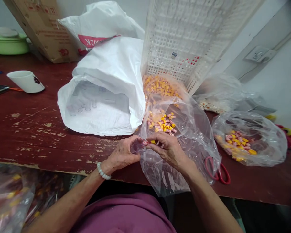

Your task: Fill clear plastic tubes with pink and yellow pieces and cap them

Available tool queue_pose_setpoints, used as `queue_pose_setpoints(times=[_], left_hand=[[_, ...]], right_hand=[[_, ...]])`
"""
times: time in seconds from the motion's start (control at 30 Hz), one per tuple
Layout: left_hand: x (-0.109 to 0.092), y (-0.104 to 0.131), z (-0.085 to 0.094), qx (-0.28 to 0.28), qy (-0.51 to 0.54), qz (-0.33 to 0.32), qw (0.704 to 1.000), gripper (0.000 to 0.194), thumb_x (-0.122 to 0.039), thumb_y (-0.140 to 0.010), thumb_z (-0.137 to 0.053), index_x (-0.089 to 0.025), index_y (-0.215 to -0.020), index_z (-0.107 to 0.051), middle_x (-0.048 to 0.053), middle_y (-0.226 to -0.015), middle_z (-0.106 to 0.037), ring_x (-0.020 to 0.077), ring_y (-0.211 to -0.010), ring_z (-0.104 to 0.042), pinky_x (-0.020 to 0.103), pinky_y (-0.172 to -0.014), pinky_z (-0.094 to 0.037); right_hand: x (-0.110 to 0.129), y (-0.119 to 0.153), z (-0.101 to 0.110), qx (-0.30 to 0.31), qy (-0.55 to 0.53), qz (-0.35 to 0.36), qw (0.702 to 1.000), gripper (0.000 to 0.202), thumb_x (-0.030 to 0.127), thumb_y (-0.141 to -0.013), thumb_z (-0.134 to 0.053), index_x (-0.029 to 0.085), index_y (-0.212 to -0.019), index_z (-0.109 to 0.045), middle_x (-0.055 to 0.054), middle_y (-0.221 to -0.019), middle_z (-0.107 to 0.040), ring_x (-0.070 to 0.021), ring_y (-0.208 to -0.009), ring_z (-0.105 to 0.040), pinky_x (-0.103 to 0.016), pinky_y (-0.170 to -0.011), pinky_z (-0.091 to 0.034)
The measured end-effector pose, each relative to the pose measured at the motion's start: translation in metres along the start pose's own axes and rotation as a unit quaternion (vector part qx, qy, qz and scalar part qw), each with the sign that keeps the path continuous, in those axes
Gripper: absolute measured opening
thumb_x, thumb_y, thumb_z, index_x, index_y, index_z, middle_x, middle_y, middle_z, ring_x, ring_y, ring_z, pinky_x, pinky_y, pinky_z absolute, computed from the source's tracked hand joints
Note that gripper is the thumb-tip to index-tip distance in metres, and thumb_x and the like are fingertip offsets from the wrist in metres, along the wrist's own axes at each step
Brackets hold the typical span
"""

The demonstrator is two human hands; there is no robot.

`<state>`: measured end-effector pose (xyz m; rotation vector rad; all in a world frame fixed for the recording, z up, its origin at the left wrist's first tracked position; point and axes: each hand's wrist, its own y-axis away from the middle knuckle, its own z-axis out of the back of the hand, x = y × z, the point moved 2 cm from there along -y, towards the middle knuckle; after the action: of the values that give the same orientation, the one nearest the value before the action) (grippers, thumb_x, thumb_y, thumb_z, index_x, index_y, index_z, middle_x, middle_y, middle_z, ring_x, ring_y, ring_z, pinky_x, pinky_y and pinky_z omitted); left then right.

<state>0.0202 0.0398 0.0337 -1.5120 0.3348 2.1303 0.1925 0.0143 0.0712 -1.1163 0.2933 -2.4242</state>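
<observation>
Left hand grasps clear tube, right hand pinches yellow-ended piece at its mouth; likely inserting, next needs straight push.

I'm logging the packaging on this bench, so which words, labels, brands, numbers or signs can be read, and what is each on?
"02K": seems to end the upside-down print on the red band of the white sack; the rest is unclear.
Cardboard box: red print and symbols, too blurred to read.
Blue label on the white crate: too small to read.
</observation>
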Motion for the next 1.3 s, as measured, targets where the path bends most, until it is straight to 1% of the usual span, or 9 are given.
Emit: queue_pose_setpoints(times=[0.2, 0.43, 0.53, 0.67, 0.87, 0.97, 1.1, 1.2, 1.3], left_hand=[[0.007, -0.001, -0.006, -0.018, 0.090, 0.015, 0.996, 0.024, -0.012, -0.062, -0.062, -0.014, -0.085, -0.059, 0.000, -0.075, -0.056, 0.0100, -0.064, -0.048, 0.020, -0.057, -0.038], [0.021, -0.005, -0.015, -0.035, 0.125, 0.054, 0.990, 0.028, -0.008, -0.057, -0.064, -0.015, -0.083, -0.059, -0.001, -0.074, -0.058, 0.0104, -0.064, -0.050, 0.021, -0.058, -0.039], [0.026, -0.008, -0.014, -0.068, 0.199, 0.103, 0.972, 0.032, -0.009, -0.053, -0.065, -0.015, -0.084, -0.056, 0.001, -0.076, -0.062, 0.0125, -0.066, -0.055, 0.022, -0.060, -0.042], [0.031, -0.009, -0.008, -0.081, 0.215, 0.136, 0.964, 0.032, -0.009, -0.052, -0.065, -0.015, -0.082, -0.056, 0.002, -0.074, -0.065, 0.0131, -0.063, -0.056, 0.022, -0.053, -0.040], [0.035, -0.016, -0.008, -0.101, 0.272, 0.098, 0.952, 0.035, -0.003, -0.048, -0.065, -0.015, -0.079, -0.054, -0.001, -0.071, -0.062, 0.0116, -0.065, -0.057, 0.022, -0.059, -0.041], [0.039, -0.019, -0.011, -0.101, 0.286, 0.058, 0.951, 0.033, -0.004, -0.050, -0.066, -0.015, -0.079, -0.055, -0.001, -0.073, -0.060, 0.0104, -0.066, -0.055, 0.021, -0.062, -0.041], [0.042, -0.016, -0.012, -0.101, 0.274, 0.023, 0.956, 0.034, -0.007, -0.053, -0.069, -0.015, -0.084, -0.056, 0.000, -0.079, -0.059, 0.0105, -0.068, -0.054, 0.021, -0.063, -0.041], [0.035, -0.012, -0.012, -0.084, 0.237, 0.014, 0.968, 0.034, -0.009, -0.056, -0.068, -0.014, -0.088, -0.057, 0.000, -0.080, -0.058, 0.0095, -0.067, -0.052, 0.021, -0.062, -0.040], [0.026, -0.007, -0.010, -0.069, 0.194, -0.003, 0.979, 0.032, -0.009, -0.058, -0.066, -0.014, -0.089, -0.058, 0.000, -0.079, -0.058, 0.0094, -0.066, -0.050, 0.021, -0.061, -0.039]], right_hand=[[-0.005, 0.008, -0.001, -0.098, 0.027, -0.026, 0.994, 0.024, 0.015, -0.084, -0.050, 0.023, -0.105, -0.059, -0.005, -0.101, -0.059, -0.0157, -0.090, -0.056, -0.031, -0.081, -0.046], [-0.017, 0.018, -0.032, -0.046, 0.045, 0.017, 0.998, 0.053, -0.003, -0.062, -0.036, 0.022, -0.101, -0.062, -0.006, -0.105, -0.051, -0.0174, -0.102, -0.050, -0.034, -0.086, -0.045], [-0.050, 0.009, -0.014, -0.073, 0.110, -0.041, 0.990, 0.040, 0.001, -0.074, -0.037, 0.020, -0.099, -0.062, -0.007, -0.104, -0.056, -0.0169, -0.099, -0.053, -0.032, -0.085, -0.044], [-0.107, -0.002, 0.020, -0.067, 0.324, -0.180, 0.926, 0.031, 0.005, -0.078, -0.042, 0.016, -0.100, -0.061, -0.012, -0.100, -0.062, -0.0219, -0.094, -0.054, -0.034, -0.084, -0.041], [-0.143, -0.010, 0.037, 0.002, 0.367, -0.171, 0.914, 0.031, 0.006, -0.074, -0.053, 0.016, -0.102, -0.061, -0.012, -0.091, -0.066, -0.0222, -0.082, -0.058, -0.031, -0.073, -0.042], [-0.130, -0.011, 0.039, -0.043, 0.326, -0.181, 0.927, 0.031, 0.009, -0.080, -0.046, 0.014, -0.109, -0.056, -0.014, -0.098, -0.063, -0.0217, -0.087, -0.059, -0.032, -0.075, -0.044], [-0.079, -0.011, 0.024, -0.160, 0.006, -0.210, 0.965, 0.026, 0.032, -0.082, -0.053, 0.019, -0.105, -0.052, -0.006, -0.093, -0.063, -0.0171, -0.074, -0.059, -0.030, -0.065, -0.048], [-0.028, -0.011, -0.002, -0.153, -0.185, -0.186, 0.953, 0.031, 0.036, -0.078, -0.060, 0.022, -0.103, -0.049, -0.002, -0.090, -0.061, -0.0141, -0.072, -0.059, -0.027, -0.062, -0.049], [0.005, -0.007, -0.024, -0.137, -0.218, -0.144, 0.955, 0.028, 0.031, -0.079, -0.061, 0.024, -0.103, -0.049, -0.001, -0.092, -0.059, -0.0131, -0.080, -0.058, -0.027, -0.071, -0.049]])
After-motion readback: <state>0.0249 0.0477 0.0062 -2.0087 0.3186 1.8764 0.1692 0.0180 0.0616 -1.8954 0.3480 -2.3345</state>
